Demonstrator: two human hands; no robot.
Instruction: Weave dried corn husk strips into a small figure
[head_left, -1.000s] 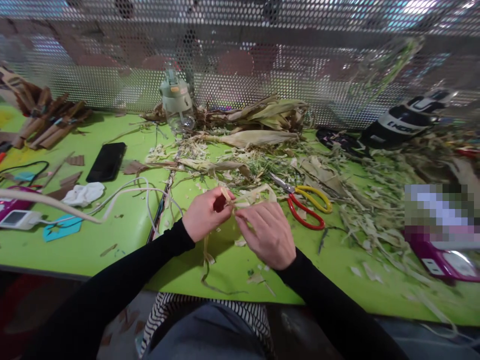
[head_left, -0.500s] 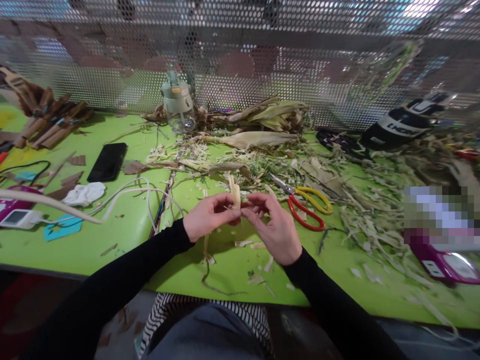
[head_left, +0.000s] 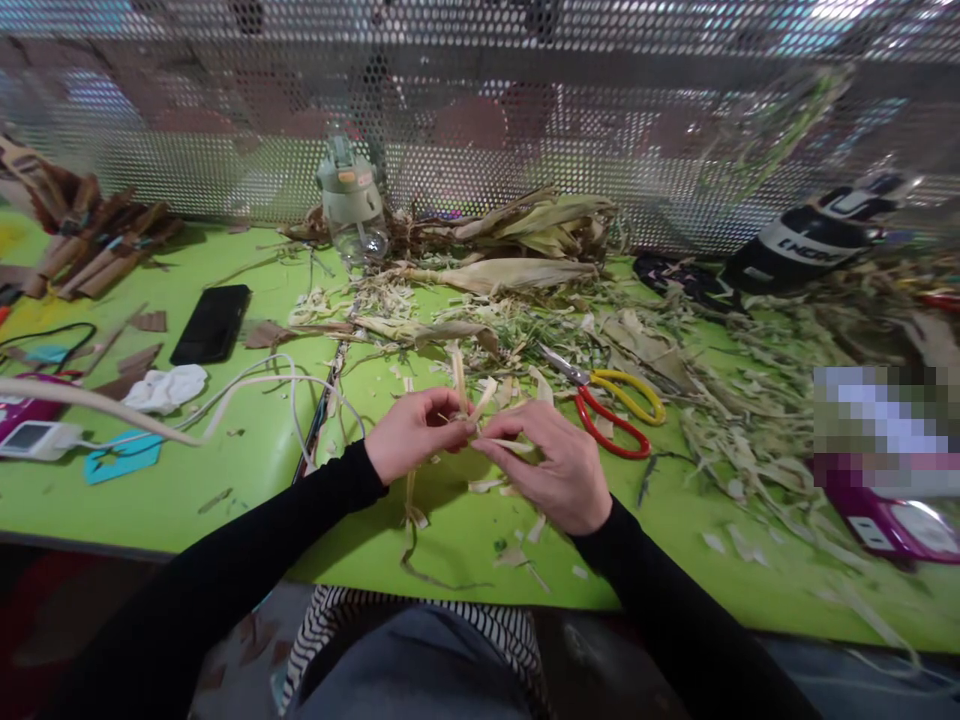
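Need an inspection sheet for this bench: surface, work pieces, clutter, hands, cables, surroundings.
Surface: green table, littered with plant scraps.
Work pieces: pale husk strips, held between the hands; dry husks lie behind.
Clutter: open scissors right of the strips; phone and crumpled white tissue on the left.
Hands: left hand and right hand both pinch strips, fingertips close together.
Cables: white cables loop across the left side; black cable at far left.
Surroundings: perforated metal screen behind; black bottle tilted at right; bystanders: nothing seen.
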